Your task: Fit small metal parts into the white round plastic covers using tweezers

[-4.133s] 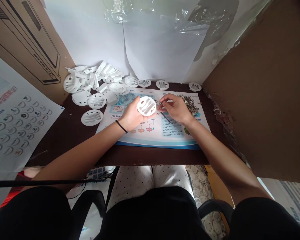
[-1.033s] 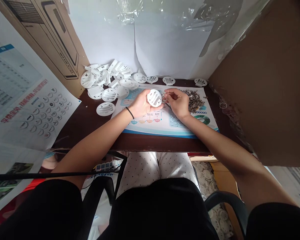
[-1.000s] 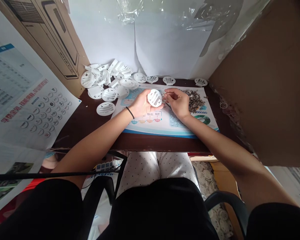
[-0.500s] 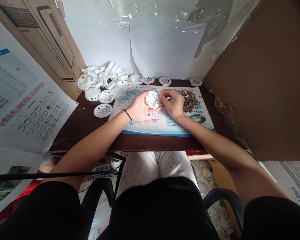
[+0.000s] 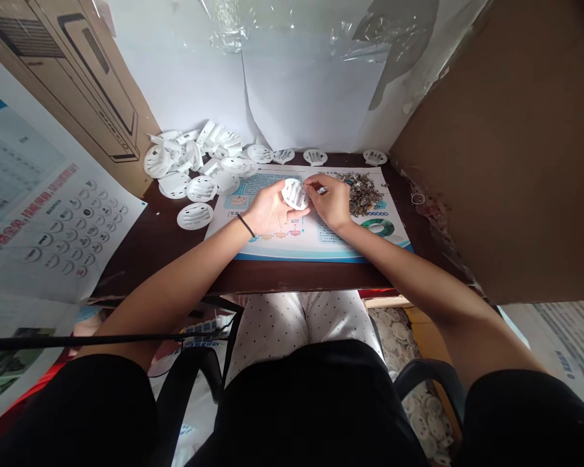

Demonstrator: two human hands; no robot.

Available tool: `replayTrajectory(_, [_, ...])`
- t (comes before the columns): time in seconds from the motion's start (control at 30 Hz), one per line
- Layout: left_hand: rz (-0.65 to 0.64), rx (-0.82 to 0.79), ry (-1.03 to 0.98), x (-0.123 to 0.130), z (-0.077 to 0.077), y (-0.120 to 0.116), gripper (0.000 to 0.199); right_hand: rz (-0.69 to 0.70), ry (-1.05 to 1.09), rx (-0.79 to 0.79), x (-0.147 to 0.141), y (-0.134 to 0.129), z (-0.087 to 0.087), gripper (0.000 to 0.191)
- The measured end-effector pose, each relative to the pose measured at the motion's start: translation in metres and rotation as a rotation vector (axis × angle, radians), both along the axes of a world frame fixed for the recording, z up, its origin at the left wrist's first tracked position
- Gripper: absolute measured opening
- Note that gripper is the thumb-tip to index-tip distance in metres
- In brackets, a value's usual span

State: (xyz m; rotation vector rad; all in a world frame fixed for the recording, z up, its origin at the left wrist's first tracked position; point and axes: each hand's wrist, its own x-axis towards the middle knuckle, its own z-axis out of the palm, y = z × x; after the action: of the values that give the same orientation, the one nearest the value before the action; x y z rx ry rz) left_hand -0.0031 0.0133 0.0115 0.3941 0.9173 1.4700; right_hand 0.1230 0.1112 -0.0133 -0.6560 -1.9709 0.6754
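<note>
My left hand (image 5: 270,215) holds a round white plastic battery holder (image 5: 294,194), tilted, with its ribbed slots facing up. My right hand (image 5: 329,202) is close against the holder's right side. Its fingertips pinch a tiny metal piece (image 5: 322,190), perhaps a contact, at or very near the holder's edge; I cannot tell whether it is inserted. To the right lies a heap of small metal contacts (image 5: 361,193) on a printed paper mat (image 5: 311,245). A dark wristband (image 5: 246,225) circles my left wrist.
Several loose white holders (image 5: 194,216) lie left of the mat, with a heap of them (image 5: 189,154) behind. More stand along the back (image 5: 315,157). Cardboard (image 5: 486,143) walls the right side, a printed sheet (image 5: 63,220) lies left, and the dark wooden table edge (image 5: 292,277) is in front.
My hands have come closer together, and the holder now tilts more, with my right fingers at its edge. The whole view has shifted slightly.
</note>
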Motion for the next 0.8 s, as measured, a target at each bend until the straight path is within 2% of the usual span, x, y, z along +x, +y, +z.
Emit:
replayTrajectory(0.2, [0.023, -0.002, 0.007, 0.001, 0.0, 0.001, 0.038, -0.021, -0.199, 0.154, 0.001, 0.001, -0.004, 0.022])
replayTrajectory(0.33, [0.055, -0.002, 0.004, 0.002, 0.001, 0.001, 0.036, 0.0, -0.301, 0.167, 0.0, 0.001, -0.007, 0.031])
replayTrajectory(0.5, [0.06, 0.017, 0.017, 0.001, -0.001, 0.002, 0.034, 0.011, -0.252, 0.089, 0.0, 0.002, -0.006, 0.028])
replayTrajectory(0.8, [-0.026, 0.026, 0.077, -0.001, -0.005, 0.003, 0.035, 0.021, -0.148, 0.009, 0.004, 0.008, 0.006, 0.015])
